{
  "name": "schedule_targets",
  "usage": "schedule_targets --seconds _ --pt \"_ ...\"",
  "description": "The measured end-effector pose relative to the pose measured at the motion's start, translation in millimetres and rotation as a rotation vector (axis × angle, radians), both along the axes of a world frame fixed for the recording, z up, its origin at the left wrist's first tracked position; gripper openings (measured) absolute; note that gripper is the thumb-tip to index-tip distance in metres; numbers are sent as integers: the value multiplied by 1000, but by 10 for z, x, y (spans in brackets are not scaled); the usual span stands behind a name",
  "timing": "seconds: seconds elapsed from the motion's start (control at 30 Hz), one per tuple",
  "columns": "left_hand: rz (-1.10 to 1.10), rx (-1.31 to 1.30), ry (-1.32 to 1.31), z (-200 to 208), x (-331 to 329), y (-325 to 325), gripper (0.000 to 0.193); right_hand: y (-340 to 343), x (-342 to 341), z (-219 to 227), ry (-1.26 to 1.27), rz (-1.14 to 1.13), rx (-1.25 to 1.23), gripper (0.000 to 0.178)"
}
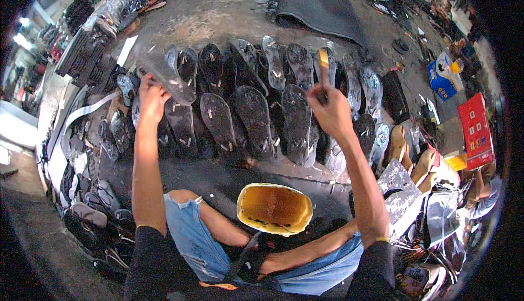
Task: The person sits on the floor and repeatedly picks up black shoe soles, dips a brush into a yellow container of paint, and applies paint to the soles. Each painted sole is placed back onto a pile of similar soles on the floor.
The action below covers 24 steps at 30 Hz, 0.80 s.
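Observation:
My left hand (154, 98) is closed on one edge of a dark shoe sole (173, 82), lifted at a slant over the others and slightly blurred. My right hand (331, 110) grips the handle of a brush (323, 62), its yellowish head pointing away from me. Under both hands, dark soles (252, 112) lie in two rows, several with small pale strips on them. A plastic tub (242, 219) of amber liquid, probably glue, stands between my legs, nearer to me than the soles.
A folded black sheet (316, 9) lies on the floor beyond the soles. To the right are a blue box (441, 77), a red box (475, 131) and tan shoe forms (428, 167). Sandals (90, 213) and stacked dark pieces (87, 58) crowd the left.

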<state>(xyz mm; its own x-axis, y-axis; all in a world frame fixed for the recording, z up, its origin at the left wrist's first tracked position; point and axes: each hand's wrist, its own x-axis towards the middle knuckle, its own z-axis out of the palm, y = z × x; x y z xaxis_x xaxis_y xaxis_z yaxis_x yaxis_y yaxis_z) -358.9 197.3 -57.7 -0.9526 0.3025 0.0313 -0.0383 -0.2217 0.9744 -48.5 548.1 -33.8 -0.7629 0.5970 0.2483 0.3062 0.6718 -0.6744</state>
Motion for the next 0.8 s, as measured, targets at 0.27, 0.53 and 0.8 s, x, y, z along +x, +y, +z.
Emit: schedule_targets --seconds 0.27,0.53,0.8 --pt "77 -94 7 -64 -105 -1370 35 -311 -2055 -104 -343 29 285 36" --pt "-13 89 -204 -186 33 -1429 30 -194 -2390 -201 -524 68 292 53" --pt "-44 241 -310 -293 251 -955 30 111 -2428 -383 -563 43 171 63"
